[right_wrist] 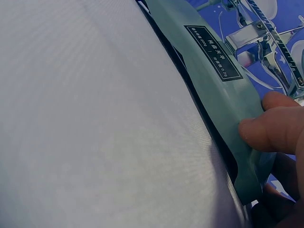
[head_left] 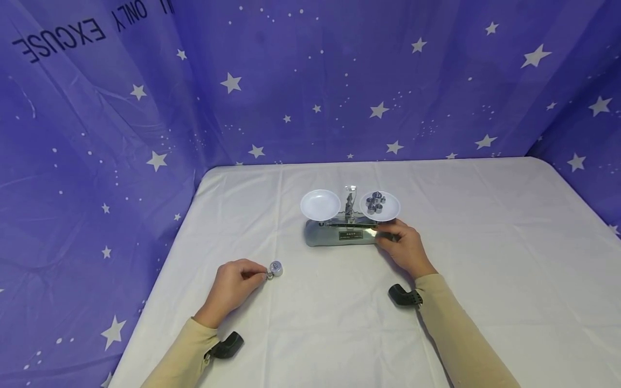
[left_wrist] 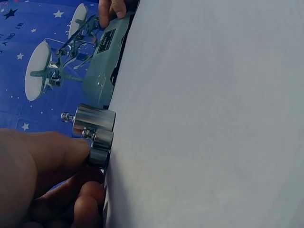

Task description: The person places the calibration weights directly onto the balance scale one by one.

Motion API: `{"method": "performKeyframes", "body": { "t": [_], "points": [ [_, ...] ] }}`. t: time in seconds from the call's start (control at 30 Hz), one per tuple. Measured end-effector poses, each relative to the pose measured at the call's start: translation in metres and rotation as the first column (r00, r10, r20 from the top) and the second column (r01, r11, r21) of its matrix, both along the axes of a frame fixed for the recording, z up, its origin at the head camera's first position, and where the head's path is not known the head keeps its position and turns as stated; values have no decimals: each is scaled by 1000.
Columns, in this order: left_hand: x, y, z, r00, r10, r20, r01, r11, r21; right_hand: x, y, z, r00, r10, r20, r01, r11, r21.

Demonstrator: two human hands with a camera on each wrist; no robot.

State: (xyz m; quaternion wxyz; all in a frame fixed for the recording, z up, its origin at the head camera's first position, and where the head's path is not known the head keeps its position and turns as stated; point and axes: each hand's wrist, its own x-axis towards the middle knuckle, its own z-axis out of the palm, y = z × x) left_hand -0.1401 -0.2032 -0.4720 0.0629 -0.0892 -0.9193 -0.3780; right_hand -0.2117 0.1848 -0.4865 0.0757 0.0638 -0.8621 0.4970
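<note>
A tray balance with a green base (head_left: 322,235) stands on the table, its left pan (head_left: 320,205) bare. Several metal weights (head_left: 376,200) sit grouped on the right pan (head_left: 393,208). My right hand (head_left: 406,249) grips the right end of the base, thumb on its front face. Away to the front left, my left hand (head_left: 234,285) pinches a small metal weight (left_wrist: 99,158) between thumb and finger, low at the tablecloth. Close beside it stand a slightly taller knobbed weight (left_wrist: 104,138) and a large cylindrical weight (head_left: 276,268).
A white cloth covers the table (head_left: 335,323). Behind and at the sides hangs a purple-blue curtain (head_left: 310,81) with white stars. Black wrist devices (head_left: 405,296) stick out from both sleeves. The balance's beam (right_wrist: 270,33) runs above its base.
</note>
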Motion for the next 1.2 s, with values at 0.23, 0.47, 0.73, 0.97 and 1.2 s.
{"method": "performKeyframes", "body": {
  "t": [0.23,0.47,0.73,0.97,1.2],
  "points": [
    [1,2,-1,999,-3,-49,3,1000,-6,1,0,1,1000,-1,2,1,1000,-6],
    [2,3,-2,998,-14,-69,12,1000,-16,1,-1,2,1000,-1,-1,1,1000,2],
    [2,4,-3,998,21,-59,-20,1000,9,2,-2,2,1000,1,-5,-1,1000,-6],
    [0,2,-5,991,78,-112,-71,995,65,2,-1,2,1000,0,-11,0,1000,-8],
    [-2,1,-7,985,133,-109,-112,977,183,1,-1,1,1000,3,-14,-4,1000,-20]
  ]
}}
